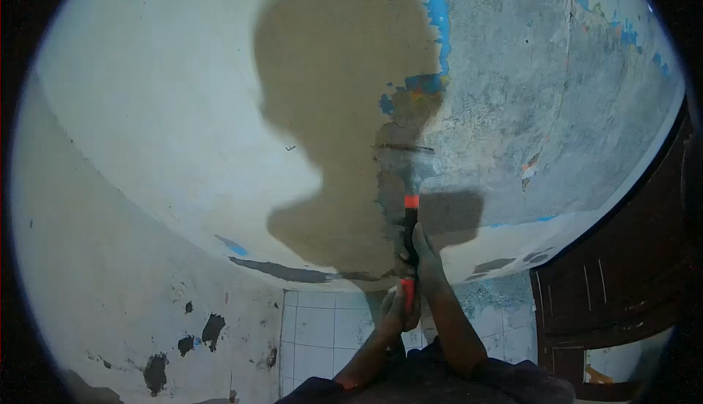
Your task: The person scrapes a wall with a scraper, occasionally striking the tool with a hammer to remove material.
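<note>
A long scraper [411, 200] with a black and red handle and a wide metal blade stands upright before me, its blade against the wall at the edge between cream paint [168, 111] and bare grey plaster [505, 96]. My left hand [399, 307] is closed round the red lower end of the handle. Higher up, my right hand [427, 254] grips the black part. Ragged blue paint [437, 16] borders the grey area above the blade. A shadow of a head and shoulders falls on the wall behind the tool.
White floor tiles [315, 327] lie below the wall. To the right stands dark brown wooden furniture or a door [622, 272]. The side wall [139, 279] at the left has dark chipped patches. A dark gouge [282, 270] runs along the wall's lower part.
</note>
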The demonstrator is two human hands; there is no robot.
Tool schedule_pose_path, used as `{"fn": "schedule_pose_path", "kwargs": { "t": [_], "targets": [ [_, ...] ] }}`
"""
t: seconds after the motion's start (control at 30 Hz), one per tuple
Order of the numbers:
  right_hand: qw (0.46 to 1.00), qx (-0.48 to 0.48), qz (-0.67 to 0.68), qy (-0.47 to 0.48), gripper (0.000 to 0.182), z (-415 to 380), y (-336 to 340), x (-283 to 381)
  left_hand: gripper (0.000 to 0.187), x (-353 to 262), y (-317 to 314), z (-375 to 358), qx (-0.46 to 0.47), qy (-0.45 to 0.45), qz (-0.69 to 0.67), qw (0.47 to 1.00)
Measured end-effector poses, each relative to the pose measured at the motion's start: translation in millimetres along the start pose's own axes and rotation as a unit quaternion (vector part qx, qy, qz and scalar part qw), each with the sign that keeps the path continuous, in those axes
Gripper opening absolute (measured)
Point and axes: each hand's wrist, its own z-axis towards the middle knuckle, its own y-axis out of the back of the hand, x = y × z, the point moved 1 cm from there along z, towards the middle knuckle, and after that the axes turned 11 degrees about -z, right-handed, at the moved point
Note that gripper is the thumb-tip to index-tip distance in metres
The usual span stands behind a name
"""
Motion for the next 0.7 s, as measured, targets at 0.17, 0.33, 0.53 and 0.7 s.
{"fn": "schedule_pose_path", "kwargs": {
  "t": [0.17,0.33,0.53,0.7],
  "targets": [
    [0.999,0.012,-0.009,0.033,0.042,-8.4,-17.3,18.0,0.049,-22.1,-31.3,-11.3,0.018,-0.017,0.035,0.999],
    [0.999,-0.023,-0.014,0.016,0.039,-11.5,-20.9,16.0,0.052,-15.6,-31.3,-17.6,0.014,-0.038,0.019,0.999],
    [0.997,-0.045,-0.062,0.009,0.037,-13.3,-19.2,42.2,0.050,-5.5,-58.6,-2.4,-0.021,-0.095,0.018,0.995],
    [0.996,-0.075,-0.057,-0.011,0.037,-2.9,-9.8,36.0,0.045,-8.4,-68.5,-1.6,-0.074,-0.081,0.067,0.992]
  ]
}}
